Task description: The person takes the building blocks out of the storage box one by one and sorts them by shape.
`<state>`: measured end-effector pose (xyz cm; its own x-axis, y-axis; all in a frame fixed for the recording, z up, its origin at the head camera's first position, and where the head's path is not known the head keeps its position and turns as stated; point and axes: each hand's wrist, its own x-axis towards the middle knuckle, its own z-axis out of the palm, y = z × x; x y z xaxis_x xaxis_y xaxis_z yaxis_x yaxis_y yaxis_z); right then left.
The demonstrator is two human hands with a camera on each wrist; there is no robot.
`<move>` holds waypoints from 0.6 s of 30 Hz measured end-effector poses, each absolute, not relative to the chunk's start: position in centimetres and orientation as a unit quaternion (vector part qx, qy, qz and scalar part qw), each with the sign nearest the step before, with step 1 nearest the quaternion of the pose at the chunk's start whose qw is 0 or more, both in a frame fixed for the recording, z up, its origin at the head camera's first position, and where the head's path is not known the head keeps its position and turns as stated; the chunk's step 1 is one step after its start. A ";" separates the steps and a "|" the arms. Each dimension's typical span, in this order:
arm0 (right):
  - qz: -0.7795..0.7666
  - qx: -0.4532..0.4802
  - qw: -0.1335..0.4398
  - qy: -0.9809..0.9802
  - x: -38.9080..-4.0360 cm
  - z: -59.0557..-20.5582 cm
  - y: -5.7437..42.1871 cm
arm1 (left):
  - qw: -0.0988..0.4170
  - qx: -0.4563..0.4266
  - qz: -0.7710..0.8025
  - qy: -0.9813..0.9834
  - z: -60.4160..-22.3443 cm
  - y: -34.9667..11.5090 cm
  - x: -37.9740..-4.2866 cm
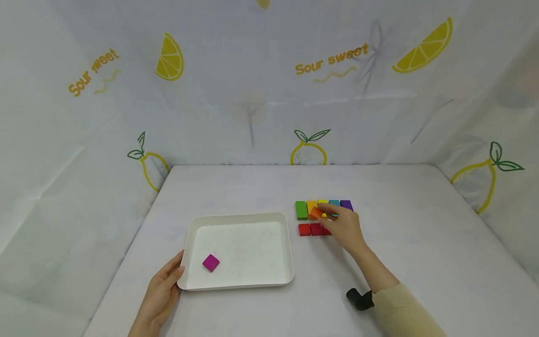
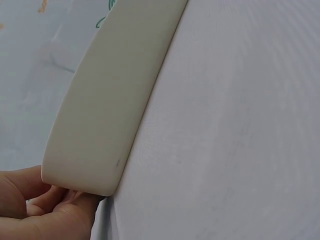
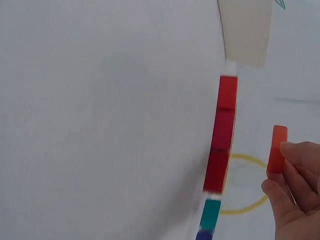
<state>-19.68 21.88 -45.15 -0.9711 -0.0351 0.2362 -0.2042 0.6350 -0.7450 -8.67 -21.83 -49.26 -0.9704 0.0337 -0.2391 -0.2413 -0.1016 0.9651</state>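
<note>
My right hand [image 1: 345, 229] pinches an orange block [image 3: 278, 150] between thumb and fingers, lifted over the block rows in the head view. Behind it is a row with a green block [image 1: 301, 210], a yellow-orange one, a yellow one, a blue one and a purple block [image 1: 346, 204], partly covered by the hand. Nearer lies a short row of red and dark red blocks [image 3: 223, 129]. My left hand [image 1: 162, 285] grips the left front corner of a white tray [image 1: 252, 252]. One magenta block [image 1: 211, 263] lies in the tray, towards its left side.
A white cloth covers the table [image 1: 421, 234]; a lemon-printed curtain [image 1: 236, 112] hangs behind and along both sides. Beside the right sleeve [image 1: 406, 311] is a black bent piece [image 1: 360, 299]. The block rows sit just right of the tray.
</note>
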 end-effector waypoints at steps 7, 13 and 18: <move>0.386 0.060 0.115 -0.913 -19.4 -45.2 26.9 | 0.097 -0.076 0.735 0.667 -49.2 -21.8 -8.7; 0.367 0.056 0.034 -0.928 -19.1 -45.4 29.3 | 0.097 -0.073 0.735 0.667 -49.2 -21.8 -8.7; 0.351 0.071 -0.004 -0.934 -19.4 -45.8 30.1 | 0.093 -0.072 0.737 0.665 -49.2 -21.8 -8.6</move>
<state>-19.41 30.07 -45.79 -0.9900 -0.1349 0.0412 -0.1287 0.7439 -0.6558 -8.61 -21.79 -49.16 -0.9723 0.0423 -0.2301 -0.2332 -0.0972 0.9676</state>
